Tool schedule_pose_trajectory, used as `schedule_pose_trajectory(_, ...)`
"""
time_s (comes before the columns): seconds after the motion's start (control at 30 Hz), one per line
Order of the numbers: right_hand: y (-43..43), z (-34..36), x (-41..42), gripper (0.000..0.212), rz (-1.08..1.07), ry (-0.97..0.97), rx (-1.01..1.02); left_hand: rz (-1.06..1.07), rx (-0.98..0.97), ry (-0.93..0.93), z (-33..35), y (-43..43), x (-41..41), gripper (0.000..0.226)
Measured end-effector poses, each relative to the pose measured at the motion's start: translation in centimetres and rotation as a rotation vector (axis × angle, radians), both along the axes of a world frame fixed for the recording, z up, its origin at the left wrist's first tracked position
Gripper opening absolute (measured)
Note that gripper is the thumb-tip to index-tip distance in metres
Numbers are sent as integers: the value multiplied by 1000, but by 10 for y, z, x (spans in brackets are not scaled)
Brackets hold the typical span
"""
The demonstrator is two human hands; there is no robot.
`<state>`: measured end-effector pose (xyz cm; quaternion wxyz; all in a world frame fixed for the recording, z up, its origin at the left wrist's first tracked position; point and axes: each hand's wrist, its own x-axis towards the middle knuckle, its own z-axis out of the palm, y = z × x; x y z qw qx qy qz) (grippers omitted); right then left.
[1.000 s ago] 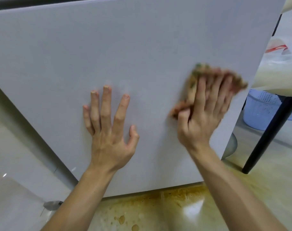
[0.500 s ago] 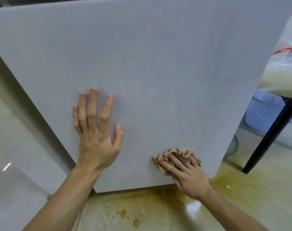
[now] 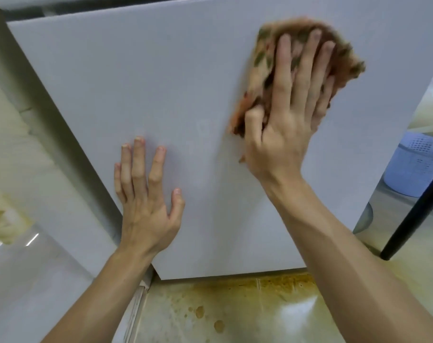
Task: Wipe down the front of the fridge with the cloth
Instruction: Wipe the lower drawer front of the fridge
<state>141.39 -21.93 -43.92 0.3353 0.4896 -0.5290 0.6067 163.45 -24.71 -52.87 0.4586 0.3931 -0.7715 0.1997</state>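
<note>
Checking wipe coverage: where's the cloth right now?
Head view: the patterned cloth is high on the right of the fridge door, pressed under the right hand, up and right of the left hand resting on the door.

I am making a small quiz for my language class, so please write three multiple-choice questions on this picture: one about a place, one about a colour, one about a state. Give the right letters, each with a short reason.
1. Where on the fridge front is the cloth?
A. low on the left
B. high on the right
C. hanging over the top edge

2. What colour is the basket to the right of the fridge?
A. red
B. pale blue
C. black

3. How does the left hand lie?
A. flat on the fridge, fingers straight
B. curled into a fist
C. gripping the cloth

Answers:
1 B: the right hand presses it there, near the right edge.
2 B: its perforated wall looks pale blue.
3 A: its straight fingers rest on the fridge, apart from the cloth.
</note>
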Motion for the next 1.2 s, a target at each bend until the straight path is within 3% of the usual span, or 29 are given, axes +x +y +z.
schedule_pose_trajectory(0.07,-6,7,18,72,-64,-27,-54,-1,7,11,1,-1,7,79)
schedule_pose_trajectory(0.17,-9,-43,27,63,-46,206,-24,-5,19,26,-1,-4,19,79)
schedule_pose_trajectory(0.3,1,-175,16,63,100,678,294,-7,47,2,-5,-10,32,85)
schedule_pose_trajectory(0.37,14,-235,1,74,119,913,533,-12,66,-22,-6,-11,36,89)
schedule_pose_trajectory(0.43,26,-264,-12,83,106,1032,671,-25,69,-41,-7,-12,39,90)
schedule_pose_trajectory(0.57,26,-253,-10,78,142,972,656,-32,63,-48,-9,-14,44,91)
schedule_pose_trajectory(0.73,3,-122,36,56,237,424,206,-26,79,-24,-12,-14,54,93)
schedule_pose_trajectory(0.87,-18,-17,81,66,160,144,14,-76,146,-36,-7,-14,71,108)
schedule_pose_trajectory(1.0,-25,-59,101,57,170,327,29,-97,147,-63,-4,-18,86,119)
schedule_pose_trajectory(1.2,-1,-241,76,74,255,939,623,41,145,-36,-2,-19,107,117)
